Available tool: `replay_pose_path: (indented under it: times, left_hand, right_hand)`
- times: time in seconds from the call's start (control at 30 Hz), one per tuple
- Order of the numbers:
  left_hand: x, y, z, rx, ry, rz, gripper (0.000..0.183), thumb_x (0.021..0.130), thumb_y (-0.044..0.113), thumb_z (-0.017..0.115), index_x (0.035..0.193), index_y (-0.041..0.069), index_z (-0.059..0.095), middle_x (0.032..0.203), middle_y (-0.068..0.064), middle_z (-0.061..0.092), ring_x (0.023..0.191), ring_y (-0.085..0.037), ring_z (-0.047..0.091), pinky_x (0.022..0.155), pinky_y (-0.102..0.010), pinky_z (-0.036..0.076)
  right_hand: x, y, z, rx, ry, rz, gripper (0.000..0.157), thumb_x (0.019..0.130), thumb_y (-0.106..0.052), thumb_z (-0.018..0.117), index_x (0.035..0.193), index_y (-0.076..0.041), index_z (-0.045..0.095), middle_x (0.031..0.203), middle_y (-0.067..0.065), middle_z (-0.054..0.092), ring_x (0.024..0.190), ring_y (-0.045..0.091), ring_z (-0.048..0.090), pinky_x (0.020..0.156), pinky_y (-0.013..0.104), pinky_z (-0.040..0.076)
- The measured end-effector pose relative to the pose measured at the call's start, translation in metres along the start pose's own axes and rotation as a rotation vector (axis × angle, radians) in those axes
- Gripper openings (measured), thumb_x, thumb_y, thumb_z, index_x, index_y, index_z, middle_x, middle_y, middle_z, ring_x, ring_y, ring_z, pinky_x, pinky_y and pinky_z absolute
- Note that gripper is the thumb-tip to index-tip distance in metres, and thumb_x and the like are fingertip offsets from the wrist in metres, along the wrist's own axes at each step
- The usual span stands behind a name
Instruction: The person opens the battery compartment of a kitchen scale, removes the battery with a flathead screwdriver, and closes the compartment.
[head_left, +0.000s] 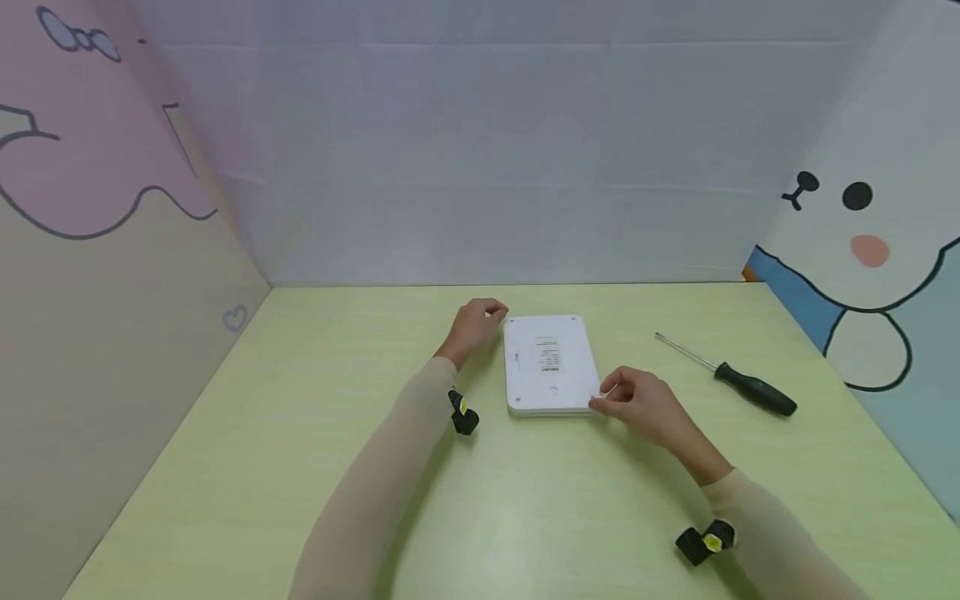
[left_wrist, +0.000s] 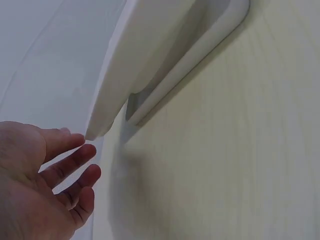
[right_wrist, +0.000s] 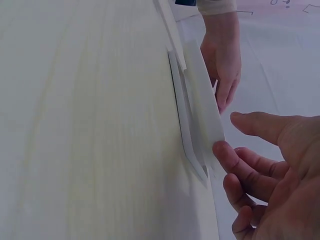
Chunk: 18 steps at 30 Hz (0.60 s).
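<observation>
A flat white device (head_left: 551, 367) with rounded corners lies on the table, a printed label (head_left: 547, 354) on its upward face. The wrist views show a white upper slab (left_wrist: 117, 75) over a shallow lower rim (left_wrist: 192, 62), with a gap between them. My left hand (head_left: 475, 325) is at the far left corner, thumb tip right at the slab's edge, other fingers loosely bent. At the near right corner is my right hand (head_left: 637, 400). Its index fingertip touches the slab edge, while the thumb (right_wrist: 250, 122) stands apart from it in the right wrist view.
A screwdriver (head_left: 750, 387) with a dark green handle lies to the right of the device, shaft pointing far left. Pale fabric (head_left: 487, 167) hangs behind the wood-grain table (head_left: 225, 467). Panels with cartoon drawings (head_left: 870, 200) stand at both sides.
</observation>
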<state>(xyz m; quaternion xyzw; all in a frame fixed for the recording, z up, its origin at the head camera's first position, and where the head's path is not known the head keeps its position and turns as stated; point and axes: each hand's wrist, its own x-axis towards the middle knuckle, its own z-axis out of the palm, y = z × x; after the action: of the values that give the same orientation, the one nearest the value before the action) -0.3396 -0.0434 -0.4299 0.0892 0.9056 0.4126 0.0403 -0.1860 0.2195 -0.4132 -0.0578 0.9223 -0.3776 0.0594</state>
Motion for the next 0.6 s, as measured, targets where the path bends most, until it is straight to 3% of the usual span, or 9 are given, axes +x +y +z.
replay_pose_path:
  times: [0.33,0.6]
  left_hand:
    - [0.0112,0.0083,0.0078,0.057,-0.029,0.038,0.021,0.100,0.013,0.053,0.107,0.010,0.073,0.115,-0.005,0.067,0.108,-0.023,0.058,0.092,-0.039,0.048]
    - [0.0109,0.0088,0.0077,0.085,-0.025,0.067,0.020,0.098,0.010,0.055,0.103,0.011,0.074,0.115,-0.005,0.067,0.110,-0.023,0.058,0.095,-0.039,0.047]
  right_hand:
    - [-0.0061,-0.0020,0.0089,-0.017,0.042,-0.004,0.018,0.085,-0.021,0.075,0.085,-0.007,0.063,0.077,0.002,0.064,0.070,0.014,0.053,0.056,0.024,0.041]
    - [-0.0067,-0.0019,0.0095,-0.046,0.047,-0.018,0.015,0.086,-0.018,0.073,0.081,-0.008,0.063,0.076,0.001,0.063,0.070,0.015,0.052,0.059,0.025,0.041]
